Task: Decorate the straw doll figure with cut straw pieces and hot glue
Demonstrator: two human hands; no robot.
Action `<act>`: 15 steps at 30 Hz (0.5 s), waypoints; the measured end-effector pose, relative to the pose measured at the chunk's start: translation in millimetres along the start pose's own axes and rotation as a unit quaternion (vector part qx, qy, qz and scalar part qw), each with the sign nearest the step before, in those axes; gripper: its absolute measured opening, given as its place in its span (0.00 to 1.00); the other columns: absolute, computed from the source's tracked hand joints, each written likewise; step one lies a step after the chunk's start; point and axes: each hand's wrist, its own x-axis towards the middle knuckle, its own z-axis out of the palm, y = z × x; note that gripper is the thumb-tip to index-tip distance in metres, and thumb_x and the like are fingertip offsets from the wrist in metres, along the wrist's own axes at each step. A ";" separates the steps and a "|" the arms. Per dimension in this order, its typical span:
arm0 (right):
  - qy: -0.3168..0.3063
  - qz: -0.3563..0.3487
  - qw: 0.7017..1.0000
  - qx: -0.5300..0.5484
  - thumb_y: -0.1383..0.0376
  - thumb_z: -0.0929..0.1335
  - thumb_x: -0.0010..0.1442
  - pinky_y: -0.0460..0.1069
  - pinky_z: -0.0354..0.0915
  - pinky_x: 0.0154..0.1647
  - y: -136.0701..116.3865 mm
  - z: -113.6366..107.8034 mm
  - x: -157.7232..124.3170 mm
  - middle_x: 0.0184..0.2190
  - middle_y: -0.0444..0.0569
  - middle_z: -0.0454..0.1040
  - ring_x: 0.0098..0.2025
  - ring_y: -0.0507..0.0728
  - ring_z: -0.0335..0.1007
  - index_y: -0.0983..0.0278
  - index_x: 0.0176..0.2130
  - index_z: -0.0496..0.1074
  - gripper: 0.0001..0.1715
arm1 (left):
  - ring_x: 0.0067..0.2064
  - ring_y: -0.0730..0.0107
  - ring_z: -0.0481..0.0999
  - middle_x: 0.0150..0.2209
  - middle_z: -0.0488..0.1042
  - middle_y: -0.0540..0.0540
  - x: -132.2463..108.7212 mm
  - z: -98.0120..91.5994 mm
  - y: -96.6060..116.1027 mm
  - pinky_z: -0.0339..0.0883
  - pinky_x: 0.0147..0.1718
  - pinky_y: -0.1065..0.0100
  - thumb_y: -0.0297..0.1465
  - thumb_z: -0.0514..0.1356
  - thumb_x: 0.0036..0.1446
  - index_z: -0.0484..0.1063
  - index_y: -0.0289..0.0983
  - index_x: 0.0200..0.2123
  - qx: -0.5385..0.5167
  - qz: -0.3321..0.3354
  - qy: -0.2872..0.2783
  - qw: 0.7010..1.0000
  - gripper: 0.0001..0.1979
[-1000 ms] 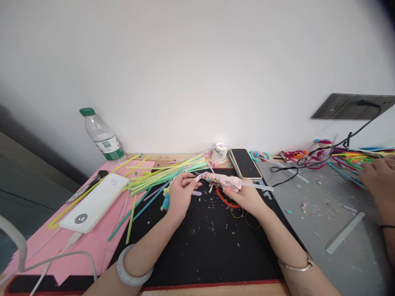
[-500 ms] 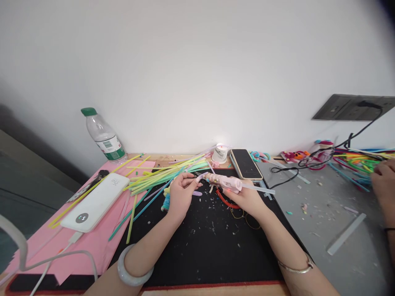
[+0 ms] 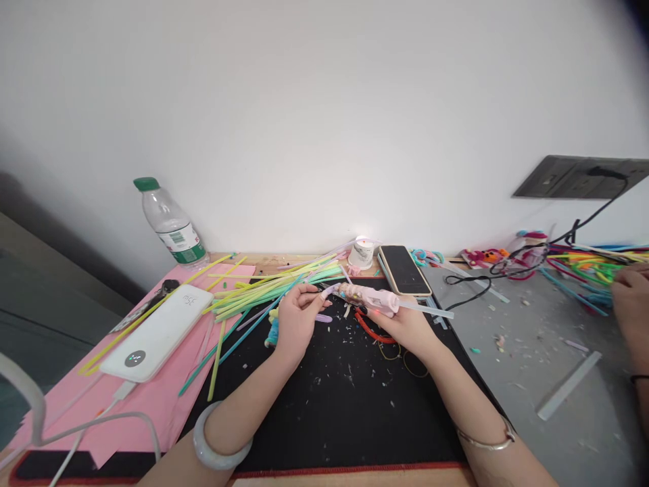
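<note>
My right hand (image 3: pixel 405 328) is wrapped round a pale pink glue gun (image 3: pixel 378 301). A translucent glue stick (image 3: pixel 428 310) juts out of the gun's rear, and a small red light glows on its side. The nozzle points left, at a lilac pipe cleaner (image 3: pixel 330 291) pinched in the fingertips of my left hand (image 3: pixel 299 314). Whether nozzle and pipe cleaner touch, I cannot tell. Beside my left hand lies a blue and yellow coiled piece (image 3: pixel 274 330). A red pipe cleaner piece (image 3: pixel 374 331) rests on the black mat (image 3: pixel 345 419) below the gun.
Yellow, green and blue pipe cleaners (image 3: pixel 263 297) spread left of the hands. A power bank (image 3: pixel 157 331) lies on pink paper, with a bottle (image 3: pixel 172 223) behind. A paper cup (image 3: pixel 362 252) and a phone (image 3: pixel 404 270) stand behind the gun. At the right edge is another person's hand (image 3: pixel 631 297).
Hardly anything differs. The glue gun and the stick in its rear have shifted very slightly to the right; my left hand keeps its place.
</note>
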 end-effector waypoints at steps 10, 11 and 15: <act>0.019 0.046 0.999 -0.014 0.60 0.64 0.58 0.49 0.67 0.32 5.4 -0.4 -1.1 0.31 0.49 0.78 0.32 0.59 0.73 0.64 0.41 0.75 0.15 | 0.29 0.68 0.79 0.24 0.77 0.49 0.4 0.3 2.6 0.71 0.31 0.69 0.31 0.65 0.45 0.66 0.36 0.32 -0.006 -0.004 0.006 1.000 0.12; 0.024 0.049 0.998 -0.018 0.61 0.64 0.58 0.49 0.67 0.31 5.6 -0.7 -1.4 0.30 0.49 0.78 0.31 0.59 0.73 0.64 0.39 0.75 0.14 | 0.29 0.68 0.79 0.24 0.77 0.49 0.4 0.1 2.7 0.71 0.31 0.69 0.31 0.65 0.45 0.66 0.36 0.32 -0.006 -0.004 0.007 1.000 0.12; 0.019 0.027 0.999 -0.004 0.61 0.64 0.58 0.48 0.66 0.31 1.6 0.5 -1.3 0.29 0.49 0.77 0.31 0.58 0.72 0.65 0.36 0.75 0.13 | 0.29 0.67 0.79 0.24 0.77 0.49 0.2 0.1 1.9 0.71 0.31 0.68 0.32 0.65 0.45 0.66 0.36 0.32 -0.004 -0.004 0.006 1.000 0.13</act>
